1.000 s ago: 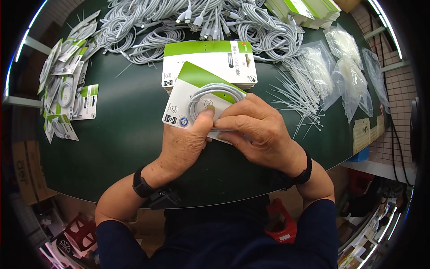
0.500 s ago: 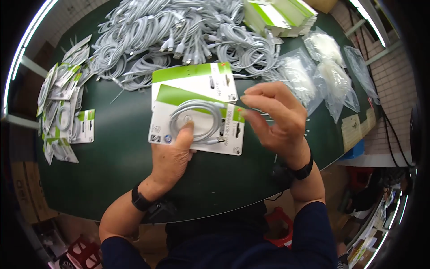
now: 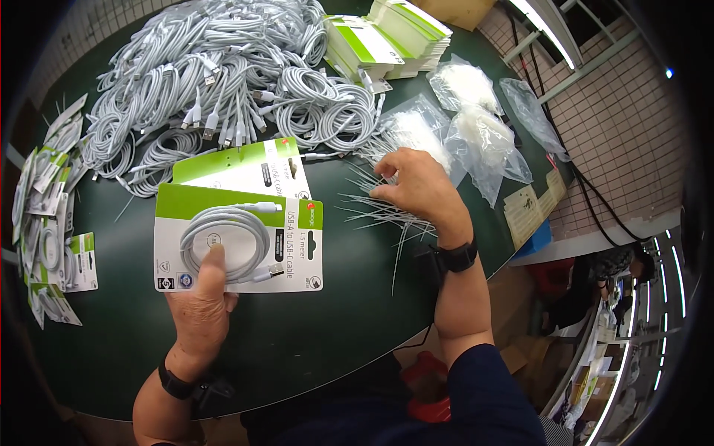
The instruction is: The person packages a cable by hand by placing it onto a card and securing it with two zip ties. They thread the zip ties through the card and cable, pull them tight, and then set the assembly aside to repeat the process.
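My left hand (image 3: pixel 199 308) is closed on a green-and-white cardboard backing card (image 3: pixel 301 256), with a coiled light-grey USB cable (image 3: pixel 262 236) lying on its front. The thumb presses down inside the coil; the other fingers are hidden behind the card. My right hand (image 3: pixel 420 186) hovers over a loose pile of thin white ties (image 3: pixel 394 212), its thumb and fingertips bent and apart. No tie shows clearly between them. Just beyond the held card lies another backing card (image 3: pixel 216 167), partly covered by it.
A large heap of coiled grey cables (image 3: pixel 186 82) fills the far side of the green table (image 3: pixel 312 349). Stacked cards (image 3: pixel 372 44) stand behind. Clear bags of white ties (image 3: pixel 476 141) lie at the right. Carded cables (image 3: pixel 52 245) are piled at the left.
My right hand has moved from beside the card's right edge to the ties. The left hand still holds the card and cable, now turned more squarely. The whole view has shifted.
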